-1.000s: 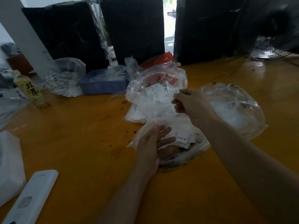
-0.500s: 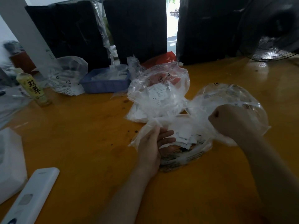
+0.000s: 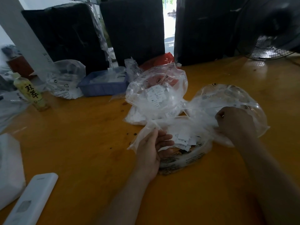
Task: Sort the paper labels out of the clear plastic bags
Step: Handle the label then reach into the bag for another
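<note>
A clear plastic bag (image 3: 183, 158) lies open on the orange table (image 3: 84, 143), with small white paper labels (image 3: 184, 140) heaped in its mouth. My left hand (image 3: 152, 146) grips the bag's left edge between thumb and fingers. My right hand (image 3: 233, 122) is a closed fist pinching the clear film at the bag's right side. Behind them a puffed clear bag (image 3: 155, 93) holds more white labels, and another clear bag (image 3: 230, 98) bulges at the right, behind my right fist.
A blue tray (image 3: 103, 86) and a clear bag (image 3: 66, 80) stand at the back left, a drink bottle (image 3: 30, 93) further left. A white remote (image 3: 30, 200) and a white box (image 3: 9, 169) lie near left. Black cases (image 3: 133, 30) and a fan (image 3: 274, 30) line the back.
My right hand left the rear label bag, swung right and down, and closed into a fist on the near bag's film. My left hand has stayed on the bag's left edge.
</note>
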Demonstrator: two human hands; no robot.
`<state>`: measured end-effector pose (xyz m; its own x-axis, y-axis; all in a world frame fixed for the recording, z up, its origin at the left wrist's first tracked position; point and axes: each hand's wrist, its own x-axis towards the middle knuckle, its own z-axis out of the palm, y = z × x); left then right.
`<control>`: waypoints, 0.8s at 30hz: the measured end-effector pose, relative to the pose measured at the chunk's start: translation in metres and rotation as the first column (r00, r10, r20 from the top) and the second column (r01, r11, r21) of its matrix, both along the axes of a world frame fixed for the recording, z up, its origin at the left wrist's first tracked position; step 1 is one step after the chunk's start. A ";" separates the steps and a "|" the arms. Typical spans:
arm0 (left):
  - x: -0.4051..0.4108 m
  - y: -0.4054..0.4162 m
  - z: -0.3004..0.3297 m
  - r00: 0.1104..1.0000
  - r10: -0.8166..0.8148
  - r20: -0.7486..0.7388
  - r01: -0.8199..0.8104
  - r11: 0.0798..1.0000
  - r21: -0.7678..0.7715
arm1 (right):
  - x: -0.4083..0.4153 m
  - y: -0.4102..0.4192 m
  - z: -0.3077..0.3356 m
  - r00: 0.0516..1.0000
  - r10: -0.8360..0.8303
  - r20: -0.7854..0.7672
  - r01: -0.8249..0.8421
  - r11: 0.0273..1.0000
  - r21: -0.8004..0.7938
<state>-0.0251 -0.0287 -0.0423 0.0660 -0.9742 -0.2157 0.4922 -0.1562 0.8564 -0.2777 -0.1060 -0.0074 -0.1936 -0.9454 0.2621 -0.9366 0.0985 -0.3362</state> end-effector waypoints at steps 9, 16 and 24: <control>-0.003 0.000 0.000 0.998 -0.044 0.054 0.047 0.997 -0.057 | 0.028 0.032 0.025 0.331 0.363 0.871 -0.419 0.884 -0.209; -0.003 0.003 -0.002 0.972 -0.101 0.211 0.134 0.980 -0.150 | 0.054 0.043 0.011 0.396 0.503 0.768 -0.691 0.714 -0.112; -0.001 0.005 -0.004 0.955 -0.061 0.290 0.107 0.983 -0.146 | 0.068 0.045 0.004 0.541 0.541 0.644 -0.626 0.770 -0.121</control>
<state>-0.0256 -0.0235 -0.0460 0.0179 -0.9989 -0.0424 0.2168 -0.0375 0.9755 -0.2092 -0.0611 -0.0031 0.3402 -0.9215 0.1873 -0.3796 -0.3168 -0.8692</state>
